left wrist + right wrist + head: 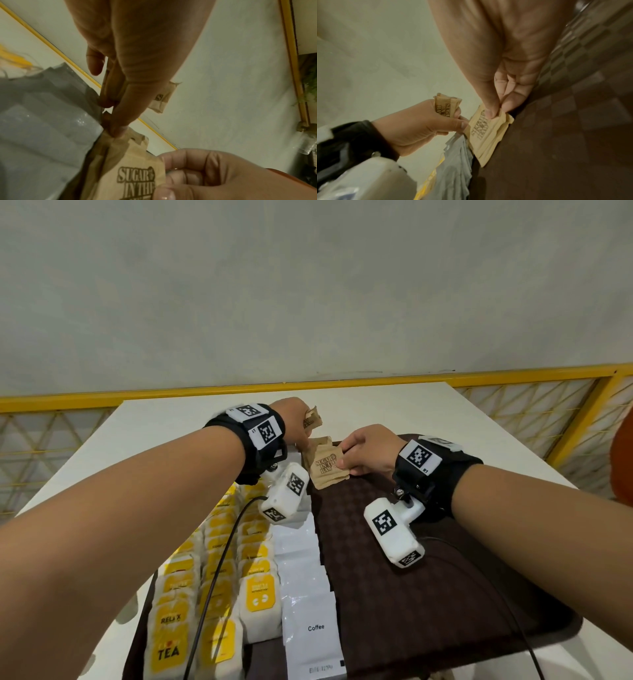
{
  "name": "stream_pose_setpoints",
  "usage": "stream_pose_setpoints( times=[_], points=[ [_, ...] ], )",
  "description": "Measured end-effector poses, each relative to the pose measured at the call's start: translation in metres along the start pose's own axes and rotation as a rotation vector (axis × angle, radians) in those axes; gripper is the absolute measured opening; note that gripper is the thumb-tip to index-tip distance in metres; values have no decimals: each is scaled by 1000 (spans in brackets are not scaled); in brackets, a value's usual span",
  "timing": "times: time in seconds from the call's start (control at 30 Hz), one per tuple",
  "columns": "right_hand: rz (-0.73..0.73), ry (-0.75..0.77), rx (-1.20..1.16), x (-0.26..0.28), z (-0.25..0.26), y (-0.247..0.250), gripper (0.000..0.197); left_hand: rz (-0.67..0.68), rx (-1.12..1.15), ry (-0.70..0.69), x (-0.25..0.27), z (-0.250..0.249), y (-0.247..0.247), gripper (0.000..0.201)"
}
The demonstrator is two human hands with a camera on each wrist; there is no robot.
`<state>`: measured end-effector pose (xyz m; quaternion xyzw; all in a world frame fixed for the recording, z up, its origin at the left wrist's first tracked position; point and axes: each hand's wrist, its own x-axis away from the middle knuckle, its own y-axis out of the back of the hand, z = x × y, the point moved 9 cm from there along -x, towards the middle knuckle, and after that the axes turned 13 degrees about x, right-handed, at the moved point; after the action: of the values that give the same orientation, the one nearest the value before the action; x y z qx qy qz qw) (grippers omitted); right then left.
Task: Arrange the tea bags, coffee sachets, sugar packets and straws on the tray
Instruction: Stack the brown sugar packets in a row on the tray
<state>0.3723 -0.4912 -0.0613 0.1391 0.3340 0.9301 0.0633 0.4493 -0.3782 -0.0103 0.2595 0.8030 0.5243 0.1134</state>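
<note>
At the far left of the dark brown tray (428, 604), my right hand (346, 460) pinches a small stack of brown sugar packets (327, 467) between thumb and fingers. The stack lies flat on the tray, beside the coffee row. Just behind it, my left hand (301, 429) grips a bundle of more sugar packets (313, 421) in its curled fingers. The left wrist view shows a left fingertip (118, 129) touching the top corner of the stack (130, 169). The right wrist view shows the right-hand pinch (494, 111) on the stack (486, 136) and the left hand's bundle (445, 106). No straws are visible.
Yellow-labelled tea bags (219, 570) fill several rows on the tray's left side. A row of overlapping white coffee sachets (305, 577) runs beside them. The tray sits on a white table (171, 433) with a yellow railing (513, 374) behind. Wrist camera cables cross the tray.
</note>
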Motion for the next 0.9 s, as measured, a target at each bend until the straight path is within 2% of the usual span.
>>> stream_pose_setpoints(
  times=[0.1, 0.4, 0.67, 0.9],
  points=[
    [1, -16, -23, 1, -1, -1, 20, -20, 21, 9, 2, 1, 4, 19],
    [-30, -77, -166, -2, -12, -3, 21, 73, -95, 13, 10, -2, -6, 26],
    [-27, -47, -339, -2, -14, -5, 19, 76, -162, -18, 6, -11, -7, 30],
    [2, -44, -210, 4, -13, -3, 19, 58, -180, 0, 2, -6, -6, 29]
  ],
)
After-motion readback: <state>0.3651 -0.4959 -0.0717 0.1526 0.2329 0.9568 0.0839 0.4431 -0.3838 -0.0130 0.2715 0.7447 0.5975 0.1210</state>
